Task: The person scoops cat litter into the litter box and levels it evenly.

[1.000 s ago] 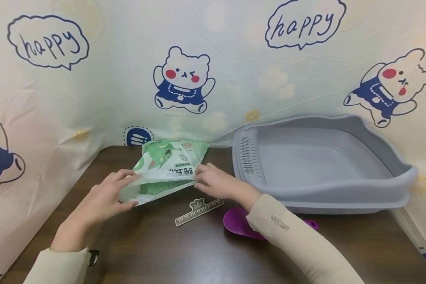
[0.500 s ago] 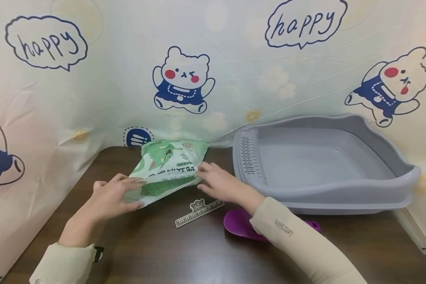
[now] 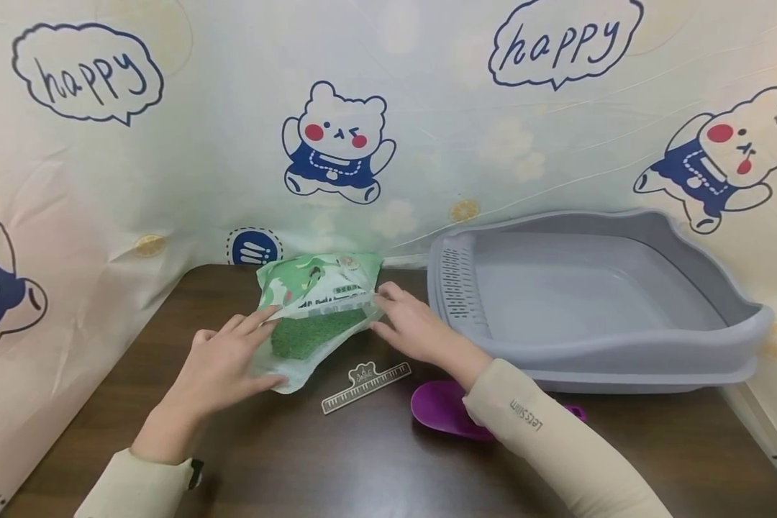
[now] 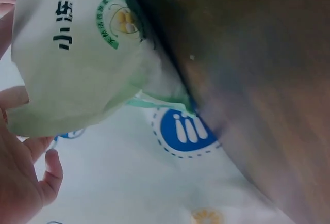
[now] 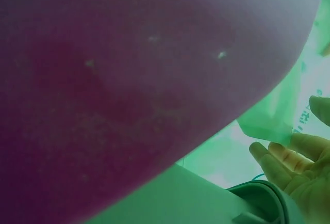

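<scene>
Holding green bag [image 3: 314, 288] open

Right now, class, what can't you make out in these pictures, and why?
Head view: the purple scoop, its middle hidden by the right sleeve.
Head view: the bag, its fine print too small to read.
Left wrist view: the left hand, cut off by the left edge.

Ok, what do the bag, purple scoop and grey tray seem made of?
Bag: probably thin plastic film with a slight sheen, since it creases softly.
Purple scoop: likely plastic, smooth, from its even colour and clean curved edge.
Grey tray: apparently moulded plastic, satin-looking, with rounded edges and a slotted end.
</scene>
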`<action>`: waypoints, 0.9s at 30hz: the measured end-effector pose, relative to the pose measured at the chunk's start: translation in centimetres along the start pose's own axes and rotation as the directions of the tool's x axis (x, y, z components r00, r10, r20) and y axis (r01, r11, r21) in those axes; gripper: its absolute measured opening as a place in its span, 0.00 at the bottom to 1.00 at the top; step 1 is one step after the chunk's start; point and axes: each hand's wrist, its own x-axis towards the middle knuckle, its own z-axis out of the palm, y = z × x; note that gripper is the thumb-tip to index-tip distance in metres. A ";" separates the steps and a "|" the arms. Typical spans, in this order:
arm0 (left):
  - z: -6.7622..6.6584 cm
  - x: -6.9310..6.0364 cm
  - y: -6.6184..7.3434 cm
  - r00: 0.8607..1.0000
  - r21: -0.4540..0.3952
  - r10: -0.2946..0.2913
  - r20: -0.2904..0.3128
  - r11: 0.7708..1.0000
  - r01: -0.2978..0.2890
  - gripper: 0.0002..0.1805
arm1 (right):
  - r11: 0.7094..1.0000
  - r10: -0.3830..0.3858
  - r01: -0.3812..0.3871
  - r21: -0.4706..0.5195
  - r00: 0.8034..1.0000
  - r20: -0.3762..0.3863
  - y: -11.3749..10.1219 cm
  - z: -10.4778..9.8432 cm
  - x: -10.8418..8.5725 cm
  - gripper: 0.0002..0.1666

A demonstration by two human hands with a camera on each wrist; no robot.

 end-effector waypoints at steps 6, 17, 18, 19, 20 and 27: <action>-0.3 0.7 1.6 0.998 0.020 0.022 -0.067 1.000 -0.021 0.46 | 0.999 0.043 -0.042 0.010 0.998 -0.039 0.4 -0.2 -0.3 0.31; -0.7 2.2 1.9 0.997 0.030 0.065 0.045 0.997 -0.067 0.44 | 1.000 0.000 -0.007 0.029 0.975 0.222 0.7 -1.2 0.4 0.16; -0.7 2.5 1.9 0.995 0.027 0.073 0.071 0.997 -0.075 0.43 | 1.000 0.000 -0.007 0.028 0.972 0.235 0.7 -1.1 0.4 0.16; -0.8 2.7 1.9 0.993 0.028 0.077 0.092 0.996 -0.080 0.43 | 1.000 0.004 -0.011 0.028 0.969 0.245 0.8 -1.0 0.4 0.17; -0.9 2.9 1.9 0.991 0.030 0.079 0.110 0.996 -0.083 0.44 | 1.000 0.010 -0.016 0.023 0.967 0.253 0.8 -0.9 0.4 0.17; -1.6 3.6 1.4 0.983 0.028 0.075 0.165 0.996 -0.081 0.51 | 0.998 0.018 -0.003 -0.057 0.964 0.265 0.6 -0.3 -0.2 0.16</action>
